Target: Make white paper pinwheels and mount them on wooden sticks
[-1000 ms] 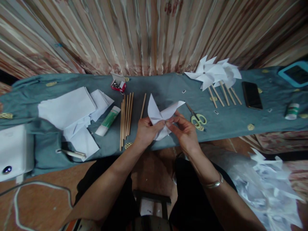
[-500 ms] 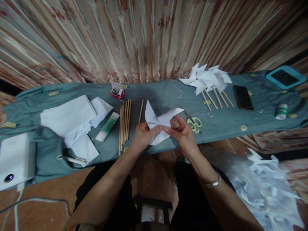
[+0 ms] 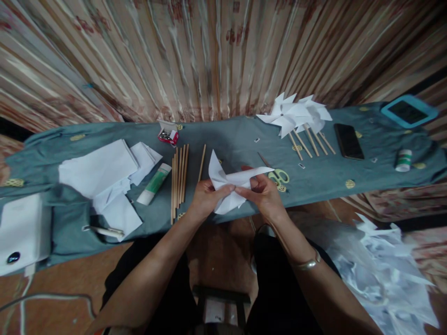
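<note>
A white paper pinwheel (image 3: 228,179) is held between my two hands over the table's front edge, its points sticking up and out to the right. My left hand (image 3: 206,197) grips its left side, thumb pressed near the middle. On the other side my right hand (image 3: 263,190) pinches it, thumb also at the middle; its other fingers are partly behind the paper. A single wooden stick (image 3: 202,163) lies just beyond my left hand, beside a row of several sticks (image 3: 179,177). Scissors with light green handles (image 3: 278,176) rest close to my right hand.
Left on the cloth-covered table (image 3: 230,135) are a red box of pins (image 3: 168,135), a glue stick (image 3: 154,184), paper sheets (image 3: 99,167) and a white device (image 3: 24,232). Finished pinwheels (image 3: 295,114), a phone (image 3: 348,141), a blue-framed tablet (image 3: 408,111) and more pinwheels in a bag (image 3: 384,274) are right.
The pinwheel has turned slightly in my hands, its right point now reaching further right and lying flatter. The whole view has shifted a little.
</note>
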### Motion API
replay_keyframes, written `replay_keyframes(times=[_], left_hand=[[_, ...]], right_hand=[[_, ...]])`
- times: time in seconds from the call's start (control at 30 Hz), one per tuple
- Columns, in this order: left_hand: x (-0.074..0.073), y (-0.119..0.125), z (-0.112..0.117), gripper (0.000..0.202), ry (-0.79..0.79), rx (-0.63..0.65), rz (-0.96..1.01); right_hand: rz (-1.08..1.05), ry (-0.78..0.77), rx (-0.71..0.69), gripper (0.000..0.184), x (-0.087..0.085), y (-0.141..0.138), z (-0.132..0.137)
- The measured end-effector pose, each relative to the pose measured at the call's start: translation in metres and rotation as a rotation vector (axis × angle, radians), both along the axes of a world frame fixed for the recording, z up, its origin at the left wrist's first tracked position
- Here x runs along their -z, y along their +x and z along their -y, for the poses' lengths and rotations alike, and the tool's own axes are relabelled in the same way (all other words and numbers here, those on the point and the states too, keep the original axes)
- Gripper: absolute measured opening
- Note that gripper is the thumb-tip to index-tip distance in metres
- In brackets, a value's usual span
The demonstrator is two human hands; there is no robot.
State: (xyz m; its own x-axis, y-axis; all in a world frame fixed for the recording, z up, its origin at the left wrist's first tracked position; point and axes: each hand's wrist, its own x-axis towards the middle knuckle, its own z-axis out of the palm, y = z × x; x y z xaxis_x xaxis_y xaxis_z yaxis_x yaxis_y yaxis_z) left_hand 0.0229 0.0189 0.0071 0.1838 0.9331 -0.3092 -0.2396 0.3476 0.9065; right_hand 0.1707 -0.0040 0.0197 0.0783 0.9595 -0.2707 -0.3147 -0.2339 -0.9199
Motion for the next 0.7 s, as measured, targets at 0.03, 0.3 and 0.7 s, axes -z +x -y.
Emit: replay_keyframes(times=[0.03,0.3,0.7], left_hand=[[-0.001,0.0,0.001,0.037,-0.006,0.001,0.0],[-0.007,0.001,0.009,0.038,0.003,0.025,-0.059],[-0.008,0.002,0.014,0.029,0.247,0.001,-0.314]], right_hand=[[0.006,-0.002,-0.003,0.058,-0.001,0.001,0.001],[0.012,0.024,-0.022,0.048,-0.001,0.003,0.009],[0.091,0.103,0.002,0.049,0.009,0.008,0.01]])
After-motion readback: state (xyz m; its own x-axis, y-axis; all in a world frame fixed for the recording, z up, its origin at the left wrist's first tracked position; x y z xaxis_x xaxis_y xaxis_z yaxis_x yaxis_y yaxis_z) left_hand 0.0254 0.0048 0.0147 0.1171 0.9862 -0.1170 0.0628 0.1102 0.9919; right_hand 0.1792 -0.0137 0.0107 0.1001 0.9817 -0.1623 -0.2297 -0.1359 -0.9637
